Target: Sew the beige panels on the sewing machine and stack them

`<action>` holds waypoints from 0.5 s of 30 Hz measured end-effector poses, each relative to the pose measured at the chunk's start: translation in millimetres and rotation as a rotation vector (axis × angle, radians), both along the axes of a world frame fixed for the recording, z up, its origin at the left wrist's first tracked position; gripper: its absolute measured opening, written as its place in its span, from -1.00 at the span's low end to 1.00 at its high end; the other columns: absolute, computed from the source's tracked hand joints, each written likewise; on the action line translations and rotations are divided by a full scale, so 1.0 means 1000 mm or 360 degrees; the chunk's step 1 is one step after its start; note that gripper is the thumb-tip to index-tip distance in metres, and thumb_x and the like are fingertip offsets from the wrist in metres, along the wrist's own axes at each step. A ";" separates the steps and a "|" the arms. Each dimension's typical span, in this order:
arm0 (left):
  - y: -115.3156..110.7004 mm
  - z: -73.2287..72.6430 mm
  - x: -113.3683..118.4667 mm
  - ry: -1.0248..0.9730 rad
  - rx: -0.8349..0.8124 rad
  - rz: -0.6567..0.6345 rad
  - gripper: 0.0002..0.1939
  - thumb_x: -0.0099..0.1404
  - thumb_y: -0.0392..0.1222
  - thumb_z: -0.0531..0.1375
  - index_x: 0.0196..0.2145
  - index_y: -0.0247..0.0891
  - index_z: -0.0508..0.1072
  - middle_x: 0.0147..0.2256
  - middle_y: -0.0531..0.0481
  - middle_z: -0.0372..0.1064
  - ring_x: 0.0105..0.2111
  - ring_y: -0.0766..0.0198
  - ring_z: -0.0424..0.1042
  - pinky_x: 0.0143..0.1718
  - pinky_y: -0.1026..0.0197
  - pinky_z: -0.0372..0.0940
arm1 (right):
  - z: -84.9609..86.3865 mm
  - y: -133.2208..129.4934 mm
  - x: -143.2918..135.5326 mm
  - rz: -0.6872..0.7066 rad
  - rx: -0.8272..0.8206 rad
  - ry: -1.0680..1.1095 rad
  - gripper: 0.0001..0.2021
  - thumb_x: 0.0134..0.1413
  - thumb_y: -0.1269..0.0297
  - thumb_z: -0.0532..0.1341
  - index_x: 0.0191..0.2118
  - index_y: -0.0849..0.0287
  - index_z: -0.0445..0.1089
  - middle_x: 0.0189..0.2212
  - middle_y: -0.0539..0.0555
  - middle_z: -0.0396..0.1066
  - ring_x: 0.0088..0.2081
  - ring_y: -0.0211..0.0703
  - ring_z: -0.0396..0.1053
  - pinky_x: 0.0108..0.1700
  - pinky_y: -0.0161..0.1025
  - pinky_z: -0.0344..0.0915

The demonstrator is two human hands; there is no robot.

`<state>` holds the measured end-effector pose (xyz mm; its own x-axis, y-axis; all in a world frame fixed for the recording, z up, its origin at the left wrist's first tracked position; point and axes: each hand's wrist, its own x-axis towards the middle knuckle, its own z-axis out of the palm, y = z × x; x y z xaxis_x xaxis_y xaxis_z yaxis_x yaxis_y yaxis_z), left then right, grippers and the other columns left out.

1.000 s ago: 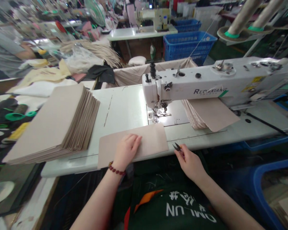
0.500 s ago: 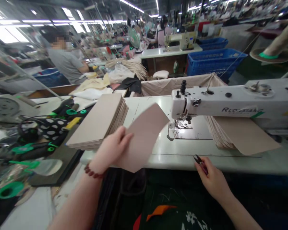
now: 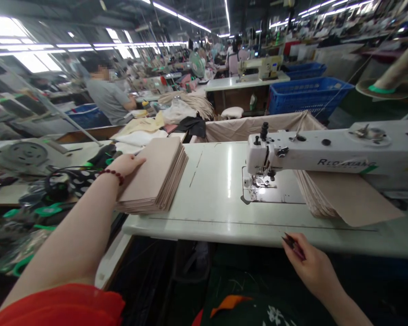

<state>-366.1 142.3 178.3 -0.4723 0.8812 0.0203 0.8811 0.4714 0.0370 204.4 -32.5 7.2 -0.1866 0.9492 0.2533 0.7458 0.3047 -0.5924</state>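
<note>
My left hand (image 3: 126,165), with a beaded bracelet at the wrist, is at the left edge of a stack of beige panels (image 3: 156,167). Its thumb lies across the top piece, and the other fingers are mostly hidden over the far left side. Low in front of the table edge, my right hand (image 3: 308,258) is closed around small thread snips (image 3: 294,246), their dark blades pointing up and left. Between the hands stands a white sewing machine (image 3: 302,147). More beige panels (image 3: 350,197) lie fanned out beneath its arm.
The pale table (image 3: 211,199) has a ruler marking along its front. At left are cones and tools with green parts (image 3: 49,209). A cloth-lined bin (image 3: 224,129) sits behind the table, and blue crates (image 3: 306,95) stand farther back. A person in grey (image 3: 109,99) works at back left.
My left hand has moved left and away from me, from holding a single beige panel over the table to the stack. My right hand still holds the snips; the view has shifted slightly.
</note>
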 end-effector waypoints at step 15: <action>-0.023 -0.003 0.081 0.0193 0.0471 -0.0539 -0.40 0.38 0.27 -0.02 -0.14 -0.40 0.40 -0.12 -0.14 0.31 -0.06 0.03 0.34 0.09 -0.15 0.22 | 0.053 0.039 0.128 -0.0418 0.0301 -0.0891 -0.54 0.28 0.22 0.07 0.27 -0.11 0.20 0.21 -0.04 0.31 -0.06 -0.06 0.49 -0.29 -0.21 0.40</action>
